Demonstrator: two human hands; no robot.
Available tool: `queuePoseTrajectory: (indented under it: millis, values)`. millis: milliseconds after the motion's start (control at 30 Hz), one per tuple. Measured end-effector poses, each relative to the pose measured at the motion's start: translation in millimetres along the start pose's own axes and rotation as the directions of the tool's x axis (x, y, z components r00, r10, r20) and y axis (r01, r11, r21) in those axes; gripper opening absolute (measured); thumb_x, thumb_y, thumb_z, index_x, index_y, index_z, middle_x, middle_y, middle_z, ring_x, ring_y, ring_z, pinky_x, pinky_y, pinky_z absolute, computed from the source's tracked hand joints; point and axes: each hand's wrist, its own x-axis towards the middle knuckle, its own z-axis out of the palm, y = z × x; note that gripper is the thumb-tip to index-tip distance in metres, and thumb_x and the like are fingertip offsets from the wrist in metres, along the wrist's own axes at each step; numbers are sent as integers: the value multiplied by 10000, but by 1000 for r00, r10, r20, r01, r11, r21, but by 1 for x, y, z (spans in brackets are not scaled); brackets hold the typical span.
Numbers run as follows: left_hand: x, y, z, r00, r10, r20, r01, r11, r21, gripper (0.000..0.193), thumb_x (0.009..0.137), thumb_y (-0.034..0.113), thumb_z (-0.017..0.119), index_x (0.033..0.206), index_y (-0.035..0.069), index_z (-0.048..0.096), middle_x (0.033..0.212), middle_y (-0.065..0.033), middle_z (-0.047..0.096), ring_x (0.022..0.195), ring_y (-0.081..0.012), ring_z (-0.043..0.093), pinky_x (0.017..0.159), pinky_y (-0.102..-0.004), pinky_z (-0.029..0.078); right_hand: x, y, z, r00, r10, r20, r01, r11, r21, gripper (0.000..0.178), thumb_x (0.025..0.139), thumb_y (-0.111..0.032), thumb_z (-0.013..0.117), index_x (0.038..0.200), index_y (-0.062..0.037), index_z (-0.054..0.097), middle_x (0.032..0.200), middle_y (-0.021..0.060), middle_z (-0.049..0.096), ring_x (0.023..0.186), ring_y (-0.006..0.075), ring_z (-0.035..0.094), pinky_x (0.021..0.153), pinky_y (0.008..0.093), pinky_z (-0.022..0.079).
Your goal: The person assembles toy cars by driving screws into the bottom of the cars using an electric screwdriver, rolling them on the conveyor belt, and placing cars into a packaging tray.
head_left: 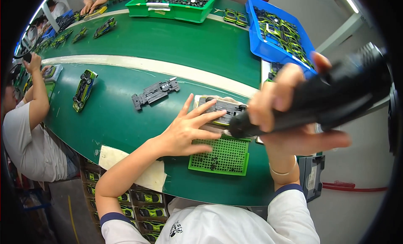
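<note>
My left hand (pixel 182 133) lies with its fingers spread, the fingertips over an upturned toy car (pixel 228 109) with a dark grey underside. That car rests in a pale holder on the green table. My right hand (pixel 275 103) is wrapped round a black electric screwdriver (pixel 336 91), slightly blurred, its tip slanting down at the car's near edge beside my left fingers. Just below sits a green perforated tray (pixel 217 172) with small dark pieces in some holes. A loose grey chassis plate (pixel 155 93) is on the table left of the car.
Another upturned toy car (pixel 85 91) lies farther left, near a seated co-worker (pixel 35 139). Beyond the white strip stand a green bin (pixel 172 14) of small black parts and a blue bin (pixel 256 44) of green car bodies. Divided boxes of green cars (pixel 147 212) are below the table edge.
</note>
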Motion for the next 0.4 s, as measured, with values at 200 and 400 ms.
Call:
queuePoseTrajectory:
  millis: [200,400]
  values:
    - [28,-4,-4,998,21,-54,-19,999,37,420,652,230,713,1033,134,565,1282,-91,427,1223,-293,361,1042,-512,167,-19,-66,-51,863,128,489,-303,905,298,395,951,-358,252,1053,-81,515,611,131,572,416,214,558,393,328,474]
    - [93,-16,21,982,80,170,-114,974,198,419,793,374,583,1134,136,528,1305,-92,385,1269,-269,271,1051,-483,166,-78,-52,-32,545,104,832,-586,757,289,714,843,-579,373,842,85,635,639,148,590,459,249,564,378,275,436]
